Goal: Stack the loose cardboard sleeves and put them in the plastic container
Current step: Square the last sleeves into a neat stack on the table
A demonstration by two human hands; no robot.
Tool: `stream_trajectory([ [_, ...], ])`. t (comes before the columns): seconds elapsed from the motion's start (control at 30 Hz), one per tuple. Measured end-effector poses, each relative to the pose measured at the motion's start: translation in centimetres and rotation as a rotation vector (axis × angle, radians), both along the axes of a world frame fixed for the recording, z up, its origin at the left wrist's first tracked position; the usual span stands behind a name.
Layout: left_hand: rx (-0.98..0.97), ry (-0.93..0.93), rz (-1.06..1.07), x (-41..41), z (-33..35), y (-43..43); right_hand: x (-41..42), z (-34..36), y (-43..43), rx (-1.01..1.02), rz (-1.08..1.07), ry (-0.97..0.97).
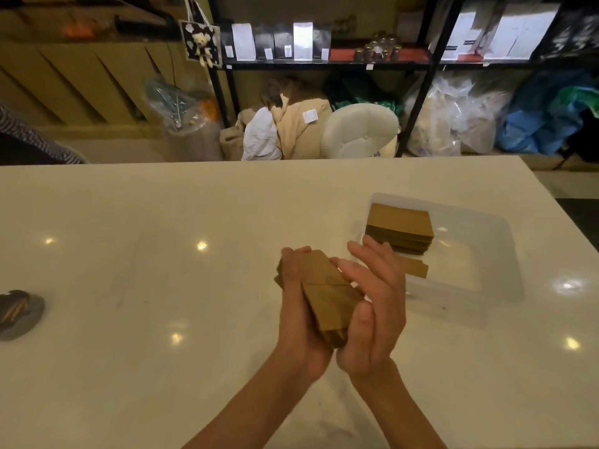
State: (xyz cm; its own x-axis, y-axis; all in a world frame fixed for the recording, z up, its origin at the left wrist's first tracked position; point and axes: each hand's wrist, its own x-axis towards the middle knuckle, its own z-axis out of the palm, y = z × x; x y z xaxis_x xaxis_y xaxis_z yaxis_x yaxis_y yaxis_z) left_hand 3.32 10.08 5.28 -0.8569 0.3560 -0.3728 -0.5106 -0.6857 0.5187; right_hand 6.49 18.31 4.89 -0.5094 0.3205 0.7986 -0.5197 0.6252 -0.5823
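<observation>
A bundle of brown cardboard sleeves is pressed between both palms above the white table. My left hand grips its left side. My right hand presses its right side with fingers stretched out. To the right stands a clear plastic container. Inside it, at the back left, lies a neat stack of sleeves. One more sleeve lies flat in front of that stack, partly hidden by my right hand.
The white table runs to a far edge and a right edge close behind the container. A dark object sits at the table's left edge. Beyond the table are a white stool, bags and black shelving.
</observation>
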Motion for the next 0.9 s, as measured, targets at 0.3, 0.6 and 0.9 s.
stream_trajectory([
  [0.3, -0.263, -0.019, 0.155, 0.6, -1.3, 0.7, -0.4, -2.5, -2.2, -0.22, 0.18, -0.331],
  [0.6, -0.774, -0.034, 0.348, 1.6, -5.5, 0.5, -1.2, -6.7, -1.8, -0.58, 0.03, -0.454],
  [0.9, -1.033, 0.397, 0.279, 1.1, -9.0, -1.7, -0.6, -9.9, -0.6, -0.629, -0.091, -0.689],
])
